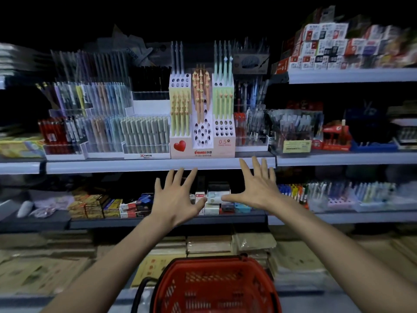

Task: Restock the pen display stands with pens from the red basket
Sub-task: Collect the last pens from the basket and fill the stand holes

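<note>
The left hand [178,199] and the right hand [256,190] are bare, with long, slender fingers and faint tendon lines on their backs. The left forearm [108,263] and the right forearm [338,249] are bare too, slim and smooth, uncovered from wrist to picture edge.

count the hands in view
2. The left hand is spread open just below the shelf, under the stand. The right hand is spread open beside it, fingertips at the shelf edge. Both are empty.
</note>
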`<action>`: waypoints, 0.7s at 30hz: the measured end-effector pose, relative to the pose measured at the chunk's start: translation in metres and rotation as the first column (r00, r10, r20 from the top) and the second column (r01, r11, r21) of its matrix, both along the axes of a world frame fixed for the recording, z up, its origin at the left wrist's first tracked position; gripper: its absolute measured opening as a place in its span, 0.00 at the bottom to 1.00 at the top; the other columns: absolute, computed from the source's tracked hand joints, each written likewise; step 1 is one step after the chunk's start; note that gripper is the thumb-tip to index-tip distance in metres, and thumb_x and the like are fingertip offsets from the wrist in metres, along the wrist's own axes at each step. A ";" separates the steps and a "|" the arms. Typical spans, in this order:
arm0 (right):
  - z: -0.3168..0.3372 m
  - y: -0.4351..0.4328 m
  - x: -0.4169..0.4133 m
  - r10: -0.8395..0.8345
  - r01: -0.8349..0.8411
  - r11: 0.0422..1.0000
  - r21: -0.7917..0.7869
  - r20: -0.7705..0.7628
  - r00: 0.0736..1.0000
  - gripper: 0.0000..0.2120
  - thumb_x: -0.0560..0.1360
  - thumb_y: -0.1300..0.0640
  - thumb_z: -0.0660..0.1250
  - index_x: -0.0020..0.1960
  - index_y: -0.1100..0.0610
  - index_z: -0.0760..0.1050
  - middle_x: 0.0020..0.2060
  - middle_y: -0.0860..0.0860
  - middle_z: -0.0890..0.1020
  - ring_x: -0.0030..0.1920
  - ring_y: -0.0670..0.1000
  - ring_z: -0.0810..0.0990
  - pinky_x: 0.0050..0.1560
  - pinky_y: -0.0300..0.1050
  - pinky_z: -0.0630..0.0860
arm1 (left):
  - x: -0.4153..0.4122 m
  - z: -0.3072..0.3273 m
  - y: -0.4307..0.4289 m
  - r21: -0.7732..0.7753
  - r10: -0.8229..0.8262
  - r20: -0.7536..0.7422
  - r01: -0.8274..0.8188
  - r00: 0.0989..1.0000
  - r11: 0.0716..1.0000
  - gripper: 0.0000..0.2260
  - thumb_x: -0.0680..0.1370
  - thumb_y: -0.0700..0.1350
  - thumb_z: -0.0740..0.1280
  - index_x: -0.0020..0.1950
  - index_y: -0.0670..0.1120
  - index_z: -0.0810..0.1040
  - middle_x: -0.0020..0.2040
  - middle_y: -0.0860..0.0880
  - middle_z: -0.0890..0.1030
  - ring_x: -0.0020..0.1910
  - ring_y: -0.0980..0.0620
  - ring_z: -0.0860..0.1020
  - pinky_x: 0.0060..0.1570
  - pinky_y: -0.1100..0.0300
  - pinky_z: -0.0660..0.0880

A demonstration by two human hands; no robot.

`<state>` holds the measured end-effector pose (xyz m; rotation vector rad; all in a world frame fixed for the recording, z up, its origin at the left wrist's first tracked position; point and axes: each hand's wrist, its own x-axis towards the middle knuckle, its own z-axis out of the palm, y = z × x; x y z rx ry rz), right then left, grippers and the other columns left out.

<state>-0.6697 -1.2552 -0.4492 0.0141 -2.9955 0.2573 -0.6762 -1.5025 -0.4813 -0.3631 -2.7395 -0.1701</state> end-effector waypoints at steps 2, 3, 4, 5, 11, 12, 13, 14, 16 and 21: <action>-0.019 0.004 0.004 0.007 -0.007 1.000 -0.007 -0.007 1.000 0.66 0.62 0.17 0.64 0.83 0.47 0.34 0.82 0.56 0.33 0.80 0.61 0.28 0.80 0.63 0.37 | 0.000 -0.015 0.006 0.010 -0.005 0.018 0.005 1.000 1.000 0.43 0.71 0.75 0.47 0.84 0.61 0.46 0.84 0.47 0.56 0.83 0.42 0.51 0.78 0.34 0.52; -0.030 0.007 0.005 0.008 -0.008 1.000 -0.011 -0.007 1.000 0.66 0.62 0.17 0.64 0.83 0.47 0.34 0.82 0.56 0.33 0.80 0.61 0.28 0.80 0.62 0.37 | -0.001 -0.025 0.010 0.010 -0.005 0.031 0.005 1.000 1.000 0.43 0.72 0.75 0.47 0.84 0.61 0.46 0.84 0.47 0.56 0.84 0.43 0.51 0.78 0.35 0.53; -0.041 0.010 0.006 0.011 -0.011 1.000 -0.012 0.000 1.000 0.66 0.62 0.17 0.65 0.83 0.47 0.34 0.82 0.56 0.33 0.80 0.61 0.29 0.80 0.62 0.36 | -0.001 -0.034 0.013 0.005 -0.004 0.043 0.004 0.999 1.000 0.42 0.72 0.75 0.48 0.84 0.61 0.46 0.84 0.48 0.55 0.84 0.43 0.51 0.78 0.36 0.53; -0.055 0.014 0.005 0.007 -0.007 1.000 -0.013 0.018 1.000 0.66 0.63 0.17 0.65 0.83 0.47 0.34 0.82 0.55 0.33 0.80 0.61 0.29 0.80 0.62 0.36 | -0.003 -0.046 0.017 -0.003 -0.004 0.056 0.004 0.998 1.000 0.42 0.72 0.75 0.47 0.84 0.61 0.45 0.85 0.48 0.55 0.84 0.44 0.51 0.78 0.37 0.53; -0.141 0.028 -0.003 0.017 -0.010 0.999 -0.049 0.144 0.989 0.61 0.68 0.23 0.67 0.83 0.47 0.34 0.82 0.55 0.32 0.80 0.59 0.27 0.81 0.60 0.38 | -0.013 -0.127 0.035 -0.017 -0.036 0.181 0.039 0.983 0.999 0.42 0.73 0.75 0.43 0.85 0.59 0.48 0.82 0.49 0.61 0.81 0.45 0.58 0.78 0.41 0.58; -0.159 0.030 -0.004 0.022 -0.011 0.998 -0.066 0.174 0.984 0.61 0.69 0.24 0.68 0.84 0.48 0.35 0.82 0.55 0.33 0.80 0.59 0.28 0.81 0.60 0.39 | -0.014 -0.144 0.037 -0.014 -0.043 0.228 0.048 0.973 0.999 0.41 0.74 0.75 0.45 0.85 0.59 0.49 0.81 0.50 0.62 0.81 0.45 0.60 0.78 0.42 0.59; -0.176 0.032 -0.004 0.021 -0.006 0.997 -0.078 0.194 0.981 0.60 0.69 0.26 0.69 0.84 0.48 0.36 0.82 0.55 0.34 0.81 0.60 0.29 0.81 0.60 0.41 | -0.015 -0.160 0.038 -0.011 -0.042 0.270 0.047 0.962 0.999 0.40 0.75 0.74 0.48 0.84 0.60 0.50 0.81 0.50 0.63 0.80 0.45 0.61 0.77 0.43 0.61; -0.191 0.034 -0.004 0.024 -0.005 0.996 -0.086 0.214 0.977 0.60 0.69 0.26 0.70 0.84 0.49 0.37 0.83 0.55 0.36 0.81 0.60 0.31 0.81 0.60 0.42 | -0.017 -0.173 0.038 -0.003 -0.042 0.311 0.046 0.949 0.999 0.39 0.75 0.73 0.51 0.84 0.60 0.52 0.80 0.50 0.65 0.79 0.45 0.63 0.76 0.45 0.63; -0.231 0.036 -0.006 0.025 0.004 0.995 -0.103 0.285 0.958 0.59 0.69 0.29 0.72 0.84 0.49 0.40 0.83 0.57 0.40 0.82 0.61 0.34 0.81 0.60 0.44 | -0.019 -0.210 0.038 0.002 -0.037 0.398 0.039 0.917 0.999 0.38 0.74 0.71 0.54 0.83 0.59 0.57 0.78 0.49 0.68 0.76 0.44 0.68 0.71 0.47 0.68; -0.334 0.040 -0.008 0.054 0.030 0.984 -0.178 0.446 0.894 0.56 0.70 0.36 0.76 0.84 0.50 0.45 0.82 0.58 0.46 0.82 0.61 0.43 0.81 0.58 0.54 | -0.015 -0.306 0.037 -0.006 -0.002 0.637 0.007 0.771 1.000 0.34 0.78 0.64 0.64 0.82 0.57 0.61 0.77 0.47 0.69 0.74 0.41 0.70 0.69 0.46 0.72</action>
